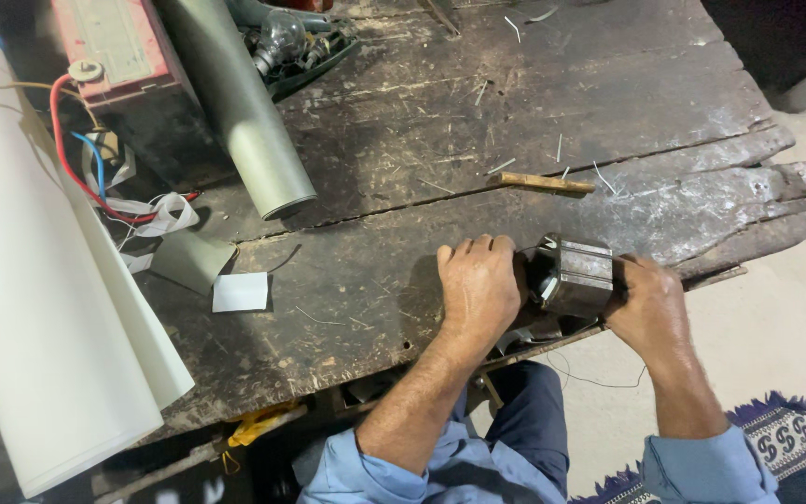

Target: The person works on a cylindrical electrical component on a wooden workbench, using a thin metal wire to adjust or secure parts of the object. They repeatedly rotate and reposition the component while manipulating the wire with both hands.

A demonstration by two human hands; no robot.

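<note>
Head view: both hands (480, 280) (647, 303) around metal stator core (578, 273) at workbench (478, 112) edge

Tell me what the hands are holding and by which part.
Both hands grip a grey metal motor core at the workbench edge: the left hand at its left end, the right hand at its right end.

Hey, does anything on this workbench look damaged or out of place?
Yes. The wooden bench top is badly worn: a long crack runs across it, and its right edge is split and splintered. Both hands, left and right, hold a metal motor core at the front edge.
</note>
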